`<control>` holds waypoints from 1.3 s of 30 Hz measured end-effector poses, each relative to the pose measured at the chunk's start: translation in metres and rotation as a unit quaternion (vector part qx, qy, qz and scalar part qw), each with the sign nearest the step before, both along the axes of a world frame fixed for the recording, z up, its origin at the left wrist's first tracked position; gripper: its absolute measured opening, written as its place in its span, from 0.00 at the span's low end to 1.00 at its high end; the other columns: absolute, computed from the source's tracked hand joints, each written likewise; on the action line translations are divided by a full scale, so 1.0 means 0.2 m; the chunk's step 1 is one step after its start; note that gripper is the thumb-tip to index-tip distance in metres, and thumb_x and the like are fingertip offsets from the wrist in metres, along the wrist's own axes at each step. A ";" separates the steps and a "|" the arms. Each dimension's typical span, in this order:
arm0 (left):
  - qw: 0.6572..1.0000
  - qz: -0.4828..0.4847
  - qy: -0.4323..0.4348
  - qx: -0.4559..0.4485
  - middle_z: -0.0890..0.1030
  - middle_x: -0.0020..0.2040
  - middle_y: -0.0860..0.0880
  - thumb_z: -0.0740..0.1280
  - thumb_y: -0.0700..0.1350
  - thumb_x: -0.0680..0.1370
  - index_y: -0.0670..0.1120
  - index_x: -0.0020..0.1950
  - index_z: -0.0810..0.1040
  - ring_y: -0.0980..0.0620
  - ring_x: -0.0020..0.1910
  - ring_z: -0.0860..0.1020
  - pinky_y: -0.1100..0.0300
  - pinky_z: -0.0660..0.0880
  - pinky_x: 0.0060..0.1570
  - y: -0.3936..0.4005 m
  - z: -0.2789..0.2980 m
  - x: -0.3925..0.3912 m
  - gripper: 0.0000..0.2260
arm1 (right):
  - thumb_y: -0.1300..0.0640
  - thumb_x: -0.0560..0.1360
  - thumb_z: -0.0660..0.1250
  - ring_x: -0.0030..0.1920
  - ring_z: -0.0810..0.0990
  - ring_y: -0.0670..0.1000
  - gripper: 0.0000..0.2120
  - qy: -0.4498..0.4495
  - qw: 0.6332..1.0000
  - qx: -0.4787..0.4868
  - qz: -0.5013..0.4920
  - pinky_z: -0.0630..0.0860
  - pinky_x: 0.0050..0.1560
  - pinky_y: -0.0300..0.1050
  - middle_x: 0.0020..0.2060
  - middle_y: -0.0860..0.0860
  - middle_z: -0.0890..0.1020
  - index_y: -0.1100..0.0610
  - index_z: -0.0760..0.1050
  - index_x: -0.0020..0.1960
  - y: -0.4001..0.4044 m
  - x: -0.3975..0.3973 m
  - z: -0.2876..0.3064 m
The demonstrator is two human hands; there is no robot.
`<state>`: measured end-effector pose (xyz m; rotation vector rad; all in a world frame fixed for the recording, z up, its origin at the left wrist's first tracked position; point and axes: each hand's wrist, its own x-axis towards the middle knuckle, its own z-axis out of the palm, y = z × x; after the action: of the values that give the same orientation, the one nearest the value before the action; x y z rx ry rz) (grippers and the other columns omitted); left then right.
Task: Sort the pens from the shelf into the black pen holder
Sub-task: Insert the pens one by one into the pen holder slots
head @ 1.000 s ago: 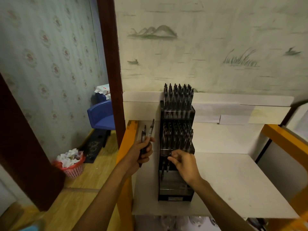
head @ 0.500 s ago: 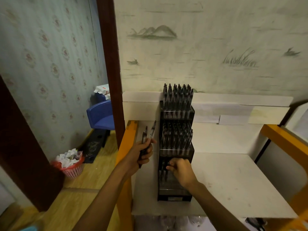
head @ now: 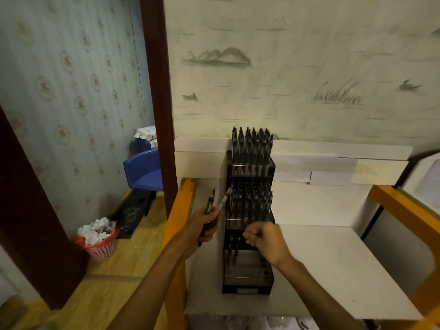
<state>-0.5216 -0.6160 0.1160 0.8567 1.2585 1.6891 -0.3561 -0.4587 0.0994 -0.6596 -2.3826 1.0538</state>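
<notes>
Pens [head: 217,204] stand clamped in the left hand [head: 205,226], at nine o'clock of the black pen holder [head: 248,277]; right hand [head: 266,241] fingers curl together over its lowest tier, contents unclear.

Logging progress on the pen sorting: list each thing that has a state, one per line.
black pen holder: upright on the white shelf, top two tiers full, bottom tier nearly empty.
left hand: grips a few pens, tips up.
right hand: fingers curled at the bottom tier; contents hidden.
pink basket: full of crumpled paper.
</notes>
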 end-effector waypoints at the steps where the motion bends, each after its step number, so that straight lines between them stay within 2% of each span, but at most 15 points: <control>1: 1.000 0.009 -0.001 -0.006 0.77 0.38 0.49 0.71 0.56 0.74 0.47 0.51 0.81 0.56 0.28 0.67 0.65 0.63 0.24 0.00 0.00 0.00 0.14 | 0.61 0.75 0.72 0.37 0.85 0.46 0.02 0.036 0.999 -0.030 0.004 0.81 0.44 0.40 0.36 0.50 0.86 0.57 0.84 0.47 -0.01 0.00 0.05; 4: 0.999 0.032 -0.013 -0.031 0.77 0.37 0.50 0.67 0.53 0.79 0.43 0.53 0.81 0.57 0.27 0.68 0.65 0.63 0.23 0.02 0.00 0.00 0.14 | 0.60 0.75 0.72 0.40 0.86 0.47 0.06 0.120 0.987 -0.103 0.027 0.80 0.43 0.35 0.38 0.47 0.87 0.53 0.82 0.51 -0.03 -0.02 0.20; 7: 0.998 0.037 -0.001 -0.051 0.77 0.36 0.50 0.64 0.51 0.81 0.43 0.54 0.83 0.57 0.28 0.68 0.66 0.63 0.23 0.02 0.00 0.00 0.14 | 0.61 0.75 0.71 0.44 0.86 0.50 0.10 0.160 0.973 -0.157 0.049 0.82 0.47 0.39 0.43 0.50 0.87 0.57 0.82 0.56 -0.05 -0.05 0.30; 10: 0.998 0.028 0.006 -0.049 0.78 0.37 0.50 0.66 0.53 0.79 0.44 0.54 0.83 0.57 0.28 0.69 0.65 0.63 0.24 0.01 0.01 0.00 0.14 | 0.62 0.76 0.70 0.47 0.86 0.53 0.11 0.173 0.959 -0.215 0.069 0.82 0.50 0.45 0.46 0.54 0.87 0.60 0.80 0.58 -0.07 -0.08 0.34; 19: 0.999 0.020 -0.003 -0.031 0.79 0.39 0.50 0.69 0.56 0.76 0.47 0.55 0.82 0.57 0.30 0.69 0.66 0.65 0.26 0.00 -0.01 -0.02 0.14 | 0.62 0.77 0.69 0.49 0.86 0.56 0.09 0.201 0.927 -0.294 0.121 0.82 0.50 0.43 0.47 0.57 0.86 0.62 0.81 0.56 -0.14 -0.13 0.37; 21: 0.999 0.028 -0.003 -0.034 0.79 0.39 0.50 0.70 0.57 0.75 0.46 0.56 0.81 0.58 0.30 0.70 0.66 0.65 0.26 0.01 -0.01 -0.02 0.17 | 0.61 0.77 0.69 0.49 0.86 0.57 0.08 0.210 0.924 -0.298 0.118 0.82 0.49 0.42 0.47 0.57 0.86 0.62 0.81 0.55 -0.14 -0.14 0.36; 26: 0.999 0.012 0.001 -0.034 0.78 0.40 0.49 0.67 0.55 0.78 0.51 0.51 0.84 0.58 0.28 0.68 0.66 0.64 0.24 0.01 -0.01 -0.02 0.11 | 0.61 0.76 0.71 0.48 0.86 0.58 0.11 0.229 0.903 -0.358 0.069 0.82 0.46 0.42 0.47 0.58 0.86 0.63 0.80 0.57 -0.15 -0.15 0.35; 30: 0.999 0.018 -0.029 -0.042 0.80 0.41 0.49 0.68 0.53 0.79 0.45 0.53 0.82 0.57 0.28 0.68 0.66 0.63 0.23 0.01 -0.02 -0.02 0.12 | 0.60 0.75 0.71 0.49 0.86 0.56 0.11 0.248 0.902 -0.351 0.040 0.83 0.48 0.43 0.47 0.57 0.86 0.63 0.81 0.56 -0.11 -0.14 0.35; 32: 0.998 0.030 -0.012 -0.051 0.80 0.41 0.49 0.69 0.52 0.78 0.45 0.52 0.81 0.57 0.29 0.69 0.66 0.63 0.24 0.02 -0.02 -0.02 0.11 | 0.61 0.76 0.70 0.49 0.86 0.55 0.10 0.260 0.904 -0.339 0.023 0.82 0.50 0.43 0.47 0.57 0.86 0.62 0.80 0.56 -0.08 -0.11 0.35; 36: 0.996 0.058 0.036 -0.063 0.78 0.37 0.52 0.69 0.53 0.77 0.45 0.49 0.78 0.58 0.29 0.69 0.66 0.65 0.26 0.03 -0.01 -0.01 0.11 | 0.61 0.76 0.71 0.46 0.86 0.53 0.09 0.240 0.933 -0.268 -0.007 0.82 0.50 0.40 0.43 0.56 0.86 0.60 0.81 0.56 -0.01 -0.05 0.35; 39: 0.996 0.069 0.017 -0.047 0.79 0.39 0.52 0.63 0.51 0.80 0.45 0.49 0.77 0.58 0.29 0.69 0.65 0.66 0.28 0.04 -0.01 -0.01 0.10 | 0.61 0.75 0.72 0.44 0.85 0.51 0.08 0.204 0.962 -0.179 -0.025 0.81 0.50 0.38 0.40 0.54 0.86 0.56 0.81 0.54 0.01 0.00 0.31</control>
<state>-0.5239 -0.6089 0.1133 0.7602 1.4384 1.7137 -0.3562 -0.4563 0.1609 -0.5521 -1.8336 1.4566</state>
